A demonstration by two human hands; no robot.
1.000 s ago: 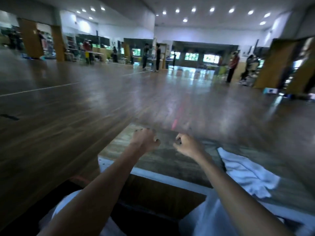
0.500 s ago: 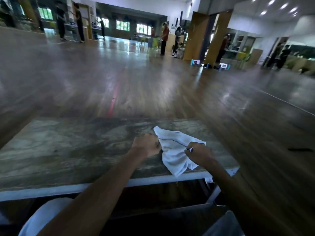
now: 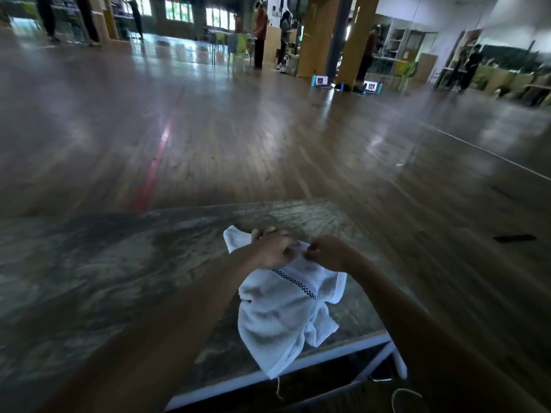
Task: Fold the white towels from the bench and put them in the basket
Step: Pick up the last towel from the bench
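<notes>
A crumpled white towel [image 3: 283,311] with a thin checked dark stripe lies on the bench [image 3: 104,278], near its right end, one corner hanging over the front edge. My left hand [image 3: 269,248] grips the towel's upper edge with curled fingers. Close beside it, my right hand [image 3: 326,251] pinches the same edge. Both hands meet over the top of the towel. No basket is in view.
The bench has a worn mottled top and a white metal frame [image 3: 372,344]. Wooden floor with a red line [image 3: 155,165] stretches beyond. Several people [image 3: 259,37] stand far off near pillars. A dark flat object [image 3: 514,238] lies on the floor at right.
The view swung right along the bench. Both hands, empty a second ago, reached the towel and took hold of it; they now grip its upper edge close together.
</notes>
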